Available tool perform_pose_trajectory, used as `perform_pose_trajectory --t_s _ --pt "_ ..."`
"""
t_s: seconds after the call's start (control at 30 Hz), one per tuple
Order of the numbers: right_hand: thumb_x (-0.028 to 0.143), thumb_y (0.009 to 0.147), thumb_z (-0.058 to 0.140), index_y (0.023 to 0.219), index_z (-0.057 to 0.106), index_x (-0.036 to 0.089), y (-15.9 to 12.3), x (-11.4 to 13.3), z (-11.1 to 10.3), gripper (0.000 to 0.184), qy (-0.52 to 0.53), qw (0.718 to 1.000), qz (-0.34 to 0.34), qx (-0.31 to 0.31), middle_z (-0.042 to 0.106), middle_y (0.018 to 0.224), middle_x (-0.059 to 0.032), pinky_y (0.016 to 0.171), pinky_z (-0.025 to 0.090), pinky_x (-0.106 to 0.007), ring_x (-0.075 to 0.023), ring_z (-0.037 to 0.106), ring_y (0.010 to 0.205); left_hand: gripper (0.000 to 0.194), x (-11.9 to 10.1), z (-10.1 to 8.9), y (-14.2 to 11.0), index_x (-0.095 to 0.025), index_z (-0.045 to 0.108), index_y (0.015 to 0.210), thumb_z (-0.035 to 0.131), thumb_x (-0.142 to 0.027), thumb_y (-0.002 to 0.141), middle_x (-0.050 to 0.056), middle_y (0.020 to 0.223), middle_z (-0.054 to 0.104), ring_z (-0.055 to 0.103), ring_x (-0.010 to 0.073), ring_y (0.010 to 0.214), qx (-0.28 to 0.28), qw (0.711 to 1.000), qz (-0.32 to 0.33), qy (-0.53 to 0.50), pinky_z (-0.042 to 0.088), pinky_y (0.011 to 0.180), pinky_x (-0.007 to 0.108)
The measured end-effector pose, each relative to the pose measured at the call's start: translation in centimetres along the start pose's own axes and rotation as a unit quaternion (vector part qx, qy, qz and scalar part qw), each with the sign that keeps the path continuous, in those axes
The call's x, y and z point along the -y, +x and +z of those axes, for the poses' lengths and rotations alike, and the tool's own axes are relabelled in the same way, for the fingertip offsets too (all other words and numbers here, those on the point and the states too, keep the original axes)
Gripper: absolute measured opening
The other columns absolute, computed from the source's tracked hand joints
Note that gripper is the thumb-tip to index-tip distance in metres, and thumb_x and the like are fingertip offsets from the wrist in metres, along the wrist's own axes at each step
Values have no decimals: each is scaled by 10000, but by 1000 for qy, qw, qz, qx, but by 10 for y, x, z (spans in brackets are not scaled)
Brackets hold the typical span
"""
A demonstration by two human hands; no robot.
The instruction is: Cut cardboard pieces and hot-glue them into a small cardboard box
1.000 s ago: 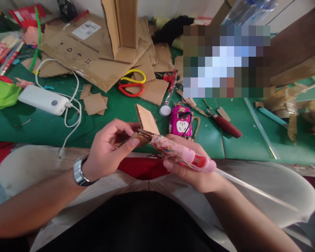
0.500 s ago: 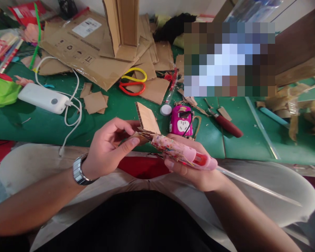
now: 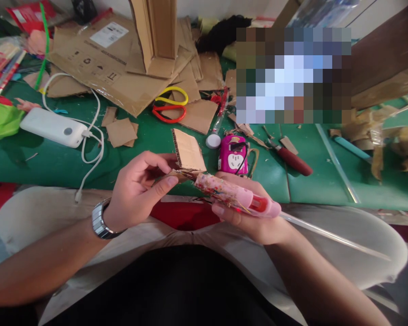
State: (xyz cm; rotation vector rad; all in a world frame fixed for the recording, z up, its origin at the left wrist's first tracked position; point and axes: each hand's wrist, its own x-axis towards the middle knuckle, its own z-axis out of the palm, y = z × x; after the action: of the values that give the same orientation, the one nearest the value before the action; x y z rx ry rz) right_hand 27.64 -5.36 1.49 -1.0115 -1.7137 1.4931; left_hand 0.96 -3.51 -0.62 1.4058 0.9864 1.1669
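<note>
My left hand (image 3: 139,190), with a metal watch on the wrist, pinches a small folded cardboard piece (image 3: 187,155) between thumb and fingers over my lap. My right hand (image 3: 255,222) is wrapped round a pink glue gun (image 3: 236,197) whose nozzle touches the lower edge of that cardboard. A clear glue stick (image 3: 333,237) sticks out of the gun's back toward the right. Both hands sit just in front of the green table's (image 3: 156,149) near edge.
On the table lie a white power bank (image 3: 52,127) with a white cable, yellow and red scissors (image 3: 170,106), cardboard scraps (image 3: 122,132), a pink socket block (image 3: 234,155), a red-handled tool (image 3: 292,160) and a cardboard upright (image 3: 158,36). A green bag (image 3: 2,120) sits at left.
Almost nothing has moved: the cardboard piece has tipped slightly more upright and my left thumb has shifted a little along it. The glue gun stays at the cardboard's edge.
</note>
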Motion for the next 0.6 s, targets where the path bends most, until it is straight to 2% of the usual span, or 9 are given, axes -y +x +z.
perform_pose_trajectory --t_s 0.17,0.3,0.43,0.6 --pt "245 1025 777 1164 764 210 -1 -1 0 144 11 1000 -1 -12 686 890 -5 650 520 -288 -166 663 749 164 2 0 0 -229 733 1013 876 -170 960 76 1249 858 850 222 1175 3 1000 16 -2 733 900 270" --pt "273 1023 787 1080 747 209 -2 -1 0 95 10 1000 17 -19 693 874 -11 640 524 -292 -177 677 748 162 2 0 0 -228 729 1009 875 -173 963 79 1267 857 854 223 1160 3 1000 24 -5 735 901 283" --pt "263 1020 776 1121 760 206 -1 1 1 118 -12 1000 -5 -10 694 898 -19 648 525 -296 -176 665 749 162 2 0 1 -231 726 1001 884 -208 968 78 1261 856 857 226 1141 6 1000 24 1 739 901 302" --pt "258 1019 772 1062 731 197 0 2 1 85 -4 1000 -4 -2 676 884 -17 647 528 -296 -171 654 741 173 2 1 1 -227 723 982 888 -280 975 97 1247 861 860 252 1116 3 999 28 15 748 876 343"
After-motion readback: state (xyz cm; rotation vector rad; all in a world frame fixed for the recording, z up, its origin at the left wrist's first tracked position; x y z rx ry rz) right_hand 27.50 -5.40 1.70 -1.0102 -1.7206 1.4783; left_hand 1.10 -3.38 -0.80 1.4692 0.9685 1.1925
